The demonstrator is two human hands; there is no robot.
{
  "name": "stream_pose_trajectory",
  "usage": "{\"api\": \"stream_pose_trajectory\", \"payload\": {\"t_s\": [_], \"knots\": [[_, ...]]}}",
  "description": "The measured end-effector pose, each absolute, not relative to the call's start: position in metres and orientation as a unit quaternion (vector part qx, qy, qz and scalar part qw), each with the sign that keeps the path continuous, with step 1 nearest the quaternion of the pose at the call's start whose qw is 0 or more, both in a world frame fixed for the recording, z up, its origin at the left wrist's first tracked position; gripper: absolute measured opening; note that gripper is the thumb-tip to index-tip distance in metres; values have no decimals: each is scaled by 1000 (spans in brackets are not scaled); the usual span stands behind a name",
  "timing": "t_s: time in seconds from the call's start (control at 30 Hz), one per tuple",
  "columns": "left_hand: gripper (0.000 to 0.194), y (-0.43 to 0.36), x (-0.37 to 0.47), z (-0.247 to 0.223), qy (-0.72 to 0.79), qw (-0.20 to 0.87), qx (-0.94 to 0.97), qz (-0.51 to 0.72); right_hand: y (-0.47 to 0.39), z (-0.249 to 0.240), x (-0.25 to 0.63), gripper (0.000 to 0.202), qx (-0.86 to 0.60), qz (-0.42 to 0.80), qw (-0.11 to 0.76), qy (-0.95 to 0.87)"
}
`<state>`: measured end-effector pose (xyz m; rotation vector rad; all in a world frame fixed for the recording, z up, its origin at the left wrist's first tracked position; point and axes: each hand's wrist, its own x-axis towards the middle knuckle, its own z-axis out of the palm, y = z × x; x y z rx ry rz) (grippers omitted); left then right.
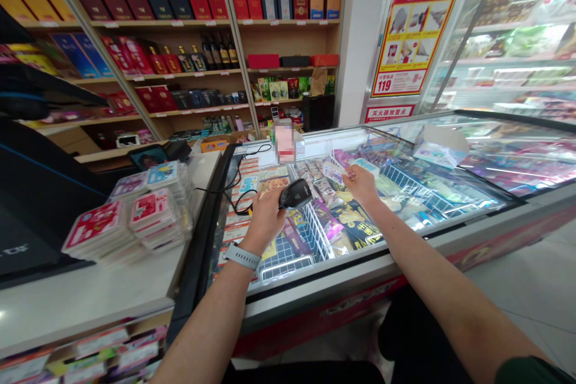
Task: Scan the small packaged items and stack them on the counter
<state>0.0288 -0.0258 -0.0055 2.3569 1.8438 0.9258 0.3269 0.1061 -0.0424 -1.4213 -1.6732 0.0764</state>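
Observation:
My left hand (266,216), with a grey watch strap (243,255) at the wrist, is wrapped round a black barcode scanner (296,194). The scanner's head points to the right, over the glass top of a chest freezer (346,265). Between the fingertips of my right hand (361,185) is a small flat white-and-purple packet (333,171), held above the glass. A black cable (237,175) curls over the freezer's left end. Under the glass lie packaged goods and white wire baskets (288,246).
On the left counter (130,288) stand stacks of flat red, blue and purple packs (150,210). A black checkout machine (40,204) rises beside them. An open white box (441,145) rests on the freezer's right part. Shelves (180,23) with boxes and bottles line the back wall.

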Motion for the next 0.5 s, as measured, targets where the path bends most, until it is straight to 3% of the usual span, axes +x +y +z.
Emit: {"api": "stream_pose_trajectory", "payload": {"t_s": [0.5], "knots": [[54,-29,30,-2,589,5,751,299,105,-41,327,18,-582,28,446,-680]]}}
